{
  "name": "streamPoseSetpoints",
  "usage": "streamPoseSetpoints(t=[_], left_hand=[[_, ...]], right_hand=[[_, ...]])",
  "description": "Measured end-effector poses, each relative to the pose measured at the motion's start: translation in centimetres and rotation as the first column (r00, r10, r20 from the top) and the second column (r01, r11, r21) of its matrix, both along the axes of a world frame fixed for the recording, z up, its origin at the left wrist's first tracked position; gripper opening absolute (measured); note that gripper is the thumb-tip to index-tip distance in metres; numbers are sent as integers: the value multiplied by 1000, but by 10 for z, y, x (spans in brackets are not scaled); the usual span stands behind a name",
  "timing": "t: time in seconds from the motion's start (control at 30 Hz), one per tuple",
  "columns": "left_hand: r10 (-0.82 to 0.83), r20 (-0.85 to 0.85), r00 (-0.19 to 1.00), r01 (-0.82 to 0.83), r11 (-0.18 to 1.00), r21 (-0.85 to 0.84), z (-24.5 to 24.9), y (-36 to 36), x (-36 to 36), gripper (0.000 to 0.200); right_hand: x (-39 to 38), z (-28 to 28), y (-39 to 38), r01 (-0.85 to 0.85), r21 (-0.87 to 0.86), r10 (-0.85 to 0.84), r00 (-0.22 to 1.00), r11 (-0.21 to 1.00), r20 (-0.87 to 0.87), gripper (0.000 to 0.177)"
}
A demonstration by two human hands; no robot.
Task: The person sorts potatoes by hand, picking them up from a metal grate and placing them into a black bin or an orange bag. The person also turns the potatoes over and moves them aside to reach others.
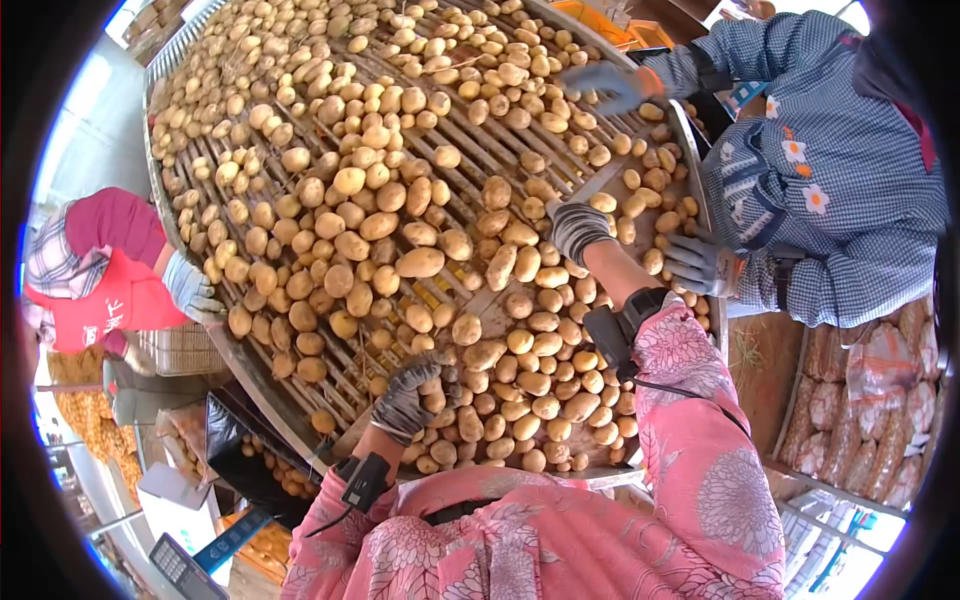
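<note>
Left hand (405,402), striped-gloved, is apparently holding potato (432,397), fingers mostly closing round it. Right hand (580,232), ahead and right of that grip, is resting among loose potatoes (580,405), fingers partly curling; cannot tell whether anything is sitting inside. Slatted table (265,388) is lying under both grips. Co-worker's hand (695,265) is resting right of right grip. Step seemingly being picking over potatoes; next move calling for snug left hold, clearing neighbours.
</note>
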State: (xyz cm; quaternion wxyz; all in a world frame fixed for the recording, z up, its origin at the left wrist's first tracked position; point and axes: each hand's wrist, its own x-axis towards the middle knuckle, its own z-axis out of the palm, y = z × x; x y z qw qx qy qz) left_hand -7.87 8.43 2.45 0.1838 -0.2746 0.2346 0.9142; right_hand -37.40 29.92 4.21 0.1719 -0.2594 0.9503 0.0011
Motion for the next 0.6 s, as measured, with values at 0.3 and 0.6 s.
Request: streamPoseSetpoints(t=[0.3, 0.6], left_hand=[[83, 57, 995, -88, 991, 96, -15, -5, 1, 35], [-163, -65, 985, 151, 975, -161, 29, 20, 18, 40]], right_hand=[[71, 41, 0, 43, -474, -101, 990, 880, -99, 26], [213, 45, 49, -23, -653, 20, 1000, 757, -11, 57]])
